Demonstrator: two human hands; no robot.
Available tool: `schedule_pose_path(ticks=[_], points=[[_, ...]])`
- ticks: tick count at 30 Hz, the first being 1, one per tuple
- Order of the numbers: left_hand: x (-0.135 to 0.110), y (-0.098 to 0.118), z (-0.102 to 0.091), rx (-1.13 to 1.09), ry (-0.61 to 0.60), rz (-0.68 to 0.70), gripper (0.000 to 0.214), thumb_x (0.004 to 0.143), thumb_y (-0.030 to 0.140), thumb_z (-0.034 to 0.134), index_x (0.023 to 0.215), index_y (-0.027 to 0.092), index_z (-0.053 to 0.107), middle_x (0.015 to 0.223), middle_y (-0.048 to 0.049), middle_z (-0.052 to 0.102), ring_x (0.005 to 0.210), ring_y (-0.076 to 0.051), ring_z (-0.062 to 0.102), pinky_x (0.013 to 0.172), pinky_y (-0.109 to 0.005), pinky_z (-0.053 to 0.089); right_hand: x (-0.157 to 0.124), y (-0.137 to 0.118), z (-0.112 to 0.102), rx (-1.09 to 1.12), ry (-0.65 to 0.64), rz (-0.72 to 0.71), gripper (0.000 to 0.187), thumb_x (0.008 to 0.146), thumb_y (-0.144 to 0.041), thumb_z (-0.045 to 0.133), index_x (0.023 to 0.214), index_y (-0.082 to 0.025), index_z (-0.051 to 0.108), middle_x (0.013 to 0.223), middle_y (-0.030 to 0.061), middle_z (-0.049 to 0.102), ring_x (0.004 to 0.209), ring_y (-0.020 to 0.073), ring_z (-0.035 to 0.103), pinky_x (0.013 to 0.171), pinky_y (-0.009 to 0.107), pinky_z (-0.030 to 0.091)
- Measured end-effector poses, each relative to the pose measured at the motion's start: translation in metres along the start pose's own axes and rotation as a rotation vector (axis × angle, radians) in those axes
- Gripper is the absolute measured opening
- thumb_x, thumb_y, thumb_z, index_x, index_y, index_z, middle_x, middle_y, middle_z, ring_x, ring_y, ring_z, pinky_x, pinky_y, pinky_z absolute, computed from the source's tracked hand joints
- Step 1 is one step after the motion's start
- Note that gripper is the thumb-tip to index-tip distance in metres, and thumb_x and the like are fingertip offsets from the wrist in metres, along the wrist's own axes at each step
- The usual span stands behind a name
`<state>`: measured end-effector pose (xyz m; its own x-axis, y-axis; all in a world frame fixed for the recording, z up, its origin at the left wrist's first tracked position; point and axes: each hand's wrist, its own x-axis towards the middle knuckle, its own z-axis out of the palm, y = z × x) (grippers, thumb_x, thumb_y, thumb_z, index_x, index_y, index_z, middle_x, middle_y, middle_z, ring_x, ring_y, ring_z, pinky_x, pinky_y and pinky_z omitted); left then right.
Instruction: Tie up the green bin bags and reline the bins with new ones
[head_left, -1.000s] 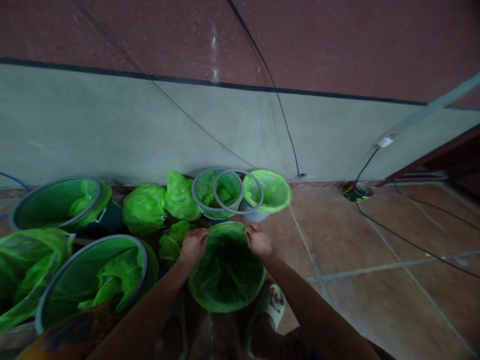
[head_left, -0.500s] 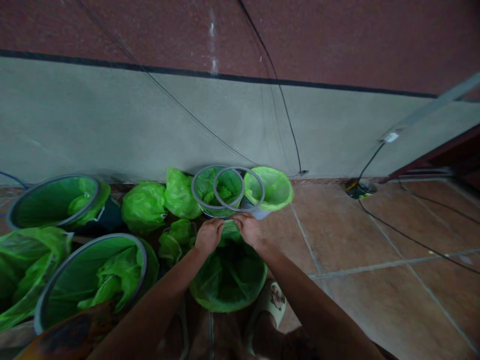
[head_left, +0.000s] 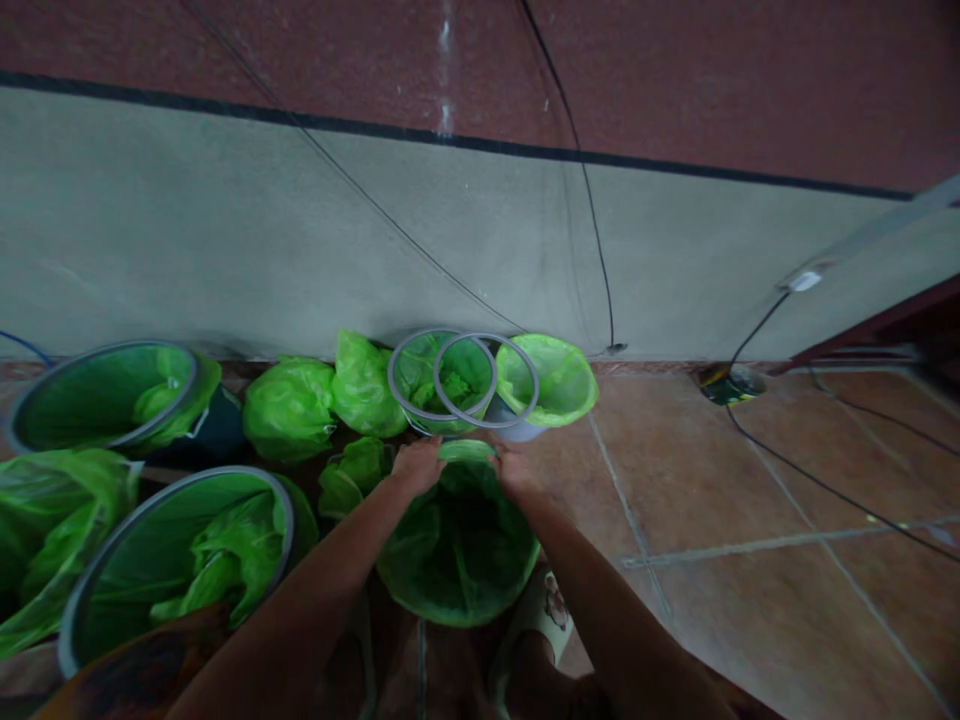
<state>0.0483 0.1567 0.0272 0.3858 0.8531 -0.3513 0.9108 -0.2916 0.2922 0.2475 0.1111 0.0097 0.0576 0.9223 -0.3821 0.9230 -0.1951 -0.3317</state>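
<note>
Fingers curled, the left hand [head_left: 418, 466] and right hand [head_left: 516, 470] grip opposite sides of the far rim of the round green bin liner [head_left: 461, 572], lower centre of frame, equally near, below the grey ring [head_left: 487, 425].

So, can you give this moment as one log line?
green-lined bin: mouth open | left hand: at bin's far rim | right hand: same rim | green bag: left of hands

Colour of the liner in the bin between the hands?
Green: the liner is translucent, darker deep inside. Shows best in the head view.
</note>
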Motion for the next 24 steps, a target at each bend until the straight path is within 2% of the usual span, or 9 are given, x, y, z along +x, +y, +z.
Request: schedule_pose_path(ticks=[4, 6, 8, 10, 12, 15, 18, 20, 24], points=[[-0.005, -0.015, -0.001, -0.305, 0.034, -0.025, 0.067, 0.083, 0.04, 0.063, 0.141, 0.012, 0.044, 0.134, -0.014, 0.06, 0.121, -0.025, 0.058, 0.101, -0.031, 0.044, -0.059, 0.016, 0.023, 0.004, 0.061, 0.275, 0.037, 0.101, -0.031, 0.032, 0.122, -0.014, 0.057, 0.101, 0.0151, 0.072, 0.094, 0.0233, 0.07, 0.078, 0.03, 0.049], [-0.005, -0.02, 0.0, -0.451, 0.051, -0.067, 0.057, 0.087, 0.042, 0.057, 0.136, 0.013, 0.049, 0.127, -0.0105, 0.066, 0.114, -0.021, 0.063, 0.097, -0.027, 0.047, -0.084, 0.02, 0.032, 0.043, 0.08, 0.349, 0.038, 0.1, -0.033, 0.036, 0.124, -0.011, 0.055, 0.103, 0.017, 0.071, 0.094, 0.0253, 0.07, 0.078, 0.032, 0.049], [-0.003, -0.021, -0.001, -0.5, 0.087, -0.106, 0.041, 0.094, 0.039, 0.045, 0.126, 0.017, 0.059, 0.119, -0.007, 0.07, 0.107, -0.017, 0.065, 0.093, -0.024, 0.048, -0.096, 0.02, 0.032, 0.086, 0.157, 0.353, 0.044, 0.098, -0.036, 0.04, 0.131, -0.01, 0.05, 0.115, 0.0195, 0.068, 0.101, 0.0266, 0.068, 0.081, 0.032, 0.049], [0.0, -0.015, -0.002, -0.42, 0.113, -0.132, 0.037, 0.097, 0.036, 0.037, 0.111, 0.019, 0.067, 0.112, -0.0057, 0.073, 0.102, -0.017, 0.067, 0.091, -0.025, 0.047, -0.092, 0.015, 0.022, 0.108, 0.267, 0.298, 0.047, 0.098, -0.037, 0.039, 0.136, -0.011, 0.046, 0.128, 0.0198, 0.061, 0.112, 0.0264, 0.063, 0.088, 0.032, 0.048], [0.002, -0.006, -0.002, -0.27, 0.115, -0.107, 0.039, 0.098, 0.035, 0.035, 0.099, 0.02, 0.071, 0.107, -0.0066, 0.074, 0.1, -0.019, 0.067, 0.092, -0.027, 0.046, -0.073, 0.008, 0.009, 0.109, 0.325, 0.2, 0.044, 0.099, -0.033, 0.034, 0.136, -0.012, 0.048, 0.133, 0.0177, 0.059, 0.12, 0.0246, 0.058, 0.095, 0.031, 0.044], [0.004, 0.007, 0.002, -0.116, 0.099, 0.018, 0.038, 0.098, 0.036, 0.037, 0.098, 0.02, 0.071, 0.108, -0.0086, 0.073, 0.102, -0.02, 0.066, 0.094, -0.029, 0.045, -0.039, -0.003, -0.002, 0.123, 0.211, 0.036, 0.043, 0.101, -0.032, 0.031, 0.135, -0.013, 0.05, 0.127, 0.0147, 0.064, 0.117, 0.0214, 0.06, 0.096, 0.028, 0.043], [0.004, 0.009, 0.012, -0.061, 0.064, 0.124, 0.033, 0.098, 0.037, 0.041, 0.106, 0.021, 0.068, 0.113, -0.0086, 0.072, 0.107, -0.02, 0.065, 0.097, -0.029, 0.043, -0.019, -0.006, 0.002, 0.106, 0.039, -0.058, 0.04, 0.101, -0.034, 0.032, 0.13, -0.017, 0.054, 0.118, 0.0117, 0.069, 0.107, 0.0195, 0.064, 0.089, 0.027, 0.045], [0.002, 0.003, 0.017, -0.048, 0.034, 0.151, 0.031, 0.097, 0.037, 0.043, 0.11, 0.021, 0.066, 0.114, -0.0092, 0.071, 0.108, -0.021, 0.064, 0.097, -0.029, 0.043, -0.018, -0.003, 0.007, 0.076, -0.025, -0.053, 0.038, 0.101, -0.035, 0.033, 0.127, -0.018, 0.055, 0.112, 0.0106, 0.071, 0.101, 0.0195, 0.066, 0.085, 0.027, 0.046], [-0.002, -0.015, 0.02, -0.023, -0.025, 0.179, 0.027, 0.096, 0.034, 0.046, 0.113, 0.019, 0.061, 0.114, -0.0108, 0.07, 0.108, -0.022, 0.064, 0.097, -0.03, 0.044, -0.026, 0.01, 0.014, 0.089, -0.05, -0.048, 0.036, 0.097, -0.031, 0.042, 0.127, -0.016, 0.054, 0.11, 0.0113, 0.071, 0.1, 0.0202, 0.067, 0.082, 0.026, 0.047]])
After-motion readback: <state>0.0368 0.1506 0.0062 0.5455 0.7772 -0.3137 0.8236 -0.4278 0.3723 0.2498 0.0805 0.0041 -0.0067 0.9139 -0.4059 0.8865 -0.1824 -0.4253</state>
